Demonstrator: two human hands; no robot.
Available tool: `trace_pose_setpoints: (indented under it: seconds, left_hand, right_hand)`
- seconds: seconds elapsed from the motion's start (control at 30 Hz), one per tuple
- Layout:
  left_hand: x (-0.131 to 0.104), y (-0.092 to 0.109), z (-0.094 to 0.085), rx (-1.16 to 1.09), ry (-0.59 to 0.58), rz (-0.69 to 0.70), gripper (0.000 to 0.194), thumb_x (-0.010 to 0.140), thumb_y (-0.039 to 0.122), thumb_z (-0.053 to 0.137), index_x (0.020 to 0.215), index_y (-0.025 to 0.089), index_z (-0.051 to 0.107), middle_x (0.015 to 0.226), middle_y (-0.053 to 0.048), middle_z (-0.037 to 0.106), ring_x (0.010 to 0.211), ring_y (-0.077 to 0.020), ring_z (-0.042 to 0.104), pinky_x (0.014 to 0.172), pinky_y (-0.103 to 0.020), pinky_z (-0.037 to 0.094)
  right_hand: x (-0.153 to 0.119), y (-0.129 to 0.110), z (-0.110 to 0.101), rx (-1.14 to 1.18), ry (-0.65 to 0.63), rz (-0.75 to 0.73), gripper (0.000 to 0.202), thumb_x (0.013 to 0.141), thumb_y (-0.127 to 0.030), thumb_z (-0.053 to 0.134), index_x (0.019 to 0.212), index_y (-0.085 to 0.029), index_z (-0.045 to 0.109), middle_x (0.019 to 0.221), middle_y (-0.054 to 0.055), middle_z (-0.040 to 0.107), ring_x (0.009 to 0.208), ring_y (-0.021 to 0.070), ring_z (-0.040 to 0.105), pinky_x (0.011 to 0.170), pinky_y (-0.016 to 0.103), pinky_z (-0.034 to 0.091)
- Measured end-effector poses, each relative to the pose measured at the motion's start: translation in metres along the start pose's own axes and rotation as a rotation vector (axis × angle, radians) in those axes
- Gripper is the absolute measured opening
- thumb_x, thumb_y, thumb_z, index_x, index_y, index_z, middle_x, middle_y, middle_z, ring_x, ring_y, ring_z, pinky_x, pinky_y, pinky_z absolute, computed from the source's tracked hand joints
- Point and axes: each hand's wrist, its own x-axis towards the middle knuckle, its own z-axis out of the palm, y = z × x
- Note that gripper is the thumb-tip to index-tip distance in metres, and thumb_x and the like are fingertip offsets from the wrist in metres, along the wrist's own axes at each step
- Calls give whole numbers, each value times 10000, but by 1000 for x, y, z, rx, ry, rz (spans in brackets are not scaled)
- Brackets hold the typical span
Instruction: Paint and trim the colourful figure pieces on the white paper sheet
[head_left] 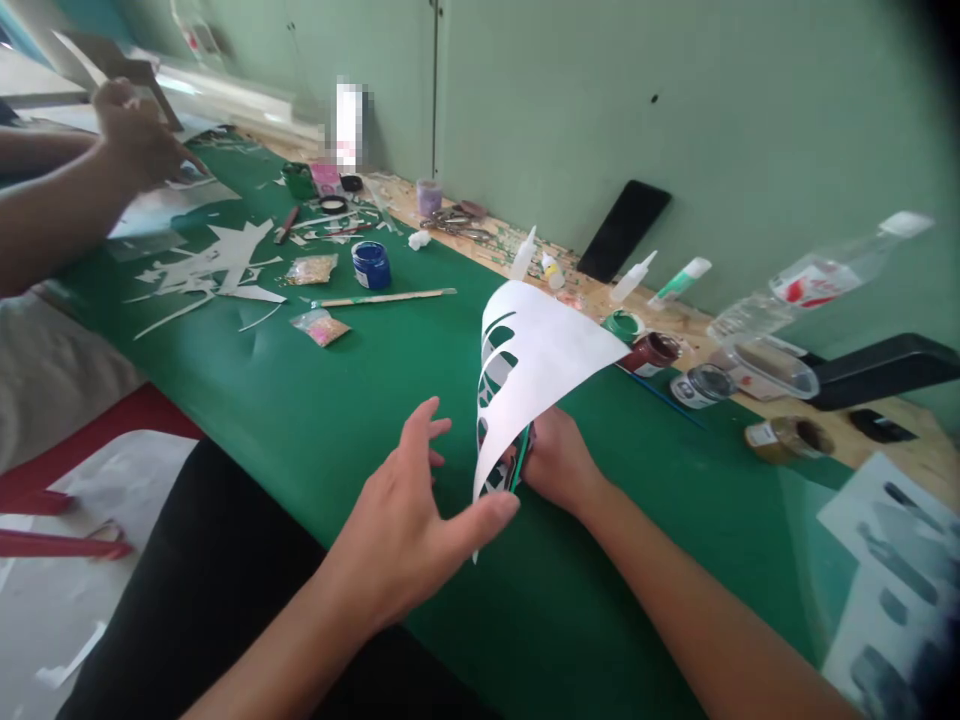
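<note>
The white paper (555, 345), nearer the wearer than the blue paint jar (375, 268) and to its right, could tear at its thin cut strips if tugged, with the left hand (394, 525) spread wide beside it and the right hand (561, 462), partly hidden, gripping a green-edged thing (520, 462) close behind. It looks thin and curled, its broad side plain, curved openings lining the other.

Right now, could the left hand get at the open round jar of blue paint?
Probably yes. The left hand looks open, with nothing tall between it and the blue jar; only a thin wooden stick lies just in front of the jar.
</note>
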Motion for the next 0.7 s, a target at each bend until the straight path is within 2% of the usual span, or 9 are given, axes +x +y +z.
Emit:
trace_pose_setpoints:
  seconds: [0.07, 0.13, 0.2, 0.27, 0.3, 0.4, 0.47, 0.6, 0.7]
  left_hand:
    - [5, 6, 4, -6, -20, -32, 1107, 748, 638, 711, 1602, 216, 148, 1500, -171, 489, 1147, -377, 589, 931, -512, 480]
    - [15, 8, 8, -95, 11, -87, 1057, 794, 523, 705, 1614, 199, 123, 1417, -174, 574, 1055, -352, 641, 853, -454, 502]
    - [28, 5, 9, -244, 45, -142, 962, 833, 398, 676, 1611, 173, 156, 1205, -151, 705, 886, -288, 684, 720, -368, 508]
    - [41, 0, 8, -403, 49, -174, 859, 825, 322, 684, 1571, 162, 289, 999, -111, 753, 766, -245, 685, 645, -320, 497]
    - [46, -2, 7, -514, 19, -184, 764, 832, 291, 670, 1525, 158, 379, 970, -104, 753, 758, -231, 689, 650, -312, 506]
    - [54, -5, 3, -828, -89, -213, 433, 862, 250, 616, 1281, 138, 610, 996, -111, 746, 789, -207, 706, 704, -311, 544]
    - [55, -4, 1, -945, -102, -244, 302, 864, 253, 620, 1138, 133, 663, 991, -109, 746, 798, -199, 713, 722, -307, 558]
    - [56, -4, 4, -941, -87, -249, 287, 823, 278, 716, 1076, 158, 653, 956, -72, 743, 803, -187, 714, 757, -313, 575]
    - [60, -5, 7, -835, -56, -226, 312, 746, 219, 788, 1025, 170, 659, 892, -37, 730, 762, -173, 702, 726, -309, 580]
  right_hand:
    - [0, -1, 0, 5, 10, 10, 252, 832, -363, 664, 1023, -215, 591, 1024, 107, 698, 905, 287, 666, 760, 388, 483]
    - [-1, -1, 0, 15, -4, 43, 285, 829, -393, 678, 1031, -226, 567, 960, 85, 705, 844, 275, 673, 707, 370, 482]
    - [-1, 0, 0, 39, -10, 73, 305, 823, -436, 694, 977, -233, 526, 845, 45, 683, 720, 237, 653, 640, 339, 461]
    - [-1, 1, 1, 87, 7, 65, 321, 822, -445, 704, 933, -236, 487, 808, 20, 661, 652, 200, 625, 627, 322, 451]
    - [-1, 2, 1, 117, 21, 54, 320, 823, -432, 708, 922, -237, 474, 824, 18, 661, 649, 187, 620, 636, 317, 453]
    - [-1, 3, 3, 189, 75, 43, 327, 818, -384, 722, 871, -240, 434, 892, 25, 673, 673, 166, 609, 654, 302, 450]
    - [0, 2, 3, 234, 112, 48, 357, 806, -361, 736, 837, -244, 400, 909, 18, 671, 679, 152, 587, 651, 289, 442]
    - [0, -1, 1, 325, 107, 85, 348, 805, -318, 726, 820, -247, 385, 718, -53, 563, 556, 109, 470, 573, 261, 393]
    - [0, -4, 0, 391, 114, 61, 326, 807, -262, 702, 804, -247, 377, 700, -62, 512, 575, 106, 446, 586, 261, 390]
